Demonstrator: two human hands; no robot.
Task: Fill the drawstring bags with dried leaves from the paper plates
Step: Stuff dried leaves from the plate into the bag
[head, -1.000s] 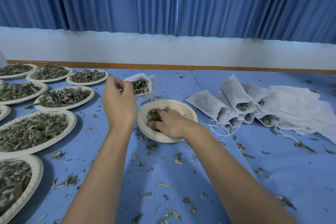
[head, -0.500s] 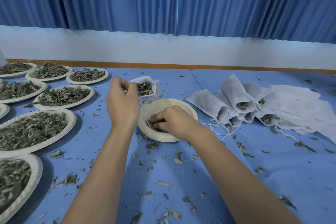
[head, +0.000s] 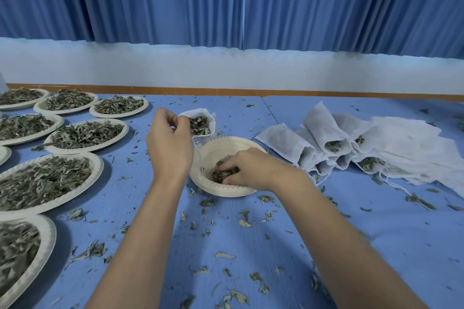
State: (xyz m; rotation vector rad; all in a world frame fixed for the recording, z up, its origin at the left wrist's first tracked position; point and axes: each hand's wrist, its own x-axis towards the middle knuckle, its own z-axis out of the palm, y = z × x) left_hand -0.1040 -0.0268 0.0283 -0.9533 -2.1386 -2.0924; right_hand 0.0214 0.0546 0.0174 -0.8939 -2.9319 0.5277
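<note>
head view: at the frame's left i'm seeing full plates [head: 47,178] sitting on the blue table [head: 376,233]. the left hand [head: 169,148] is pinching the rim of a drawstring bag [head: 200,124], holding its mouth open just above the far edge of the centre paper plate [head: 221,145]. the right hand [head: 251,169] is curling its fingers around dried leaves [head: 222,175] in that plate. filled bags [head: 313,138] are lying at the right.

Full plates [head: 98,167] block the left, heaped bags [head: 324,130] the right; passage lies over the near cloth [head: 376,246], littered only with loose leaves [head: 246,222], and the far strip behind the middle plate [head: 223,148] and held bag [head: 200,123].
</note>
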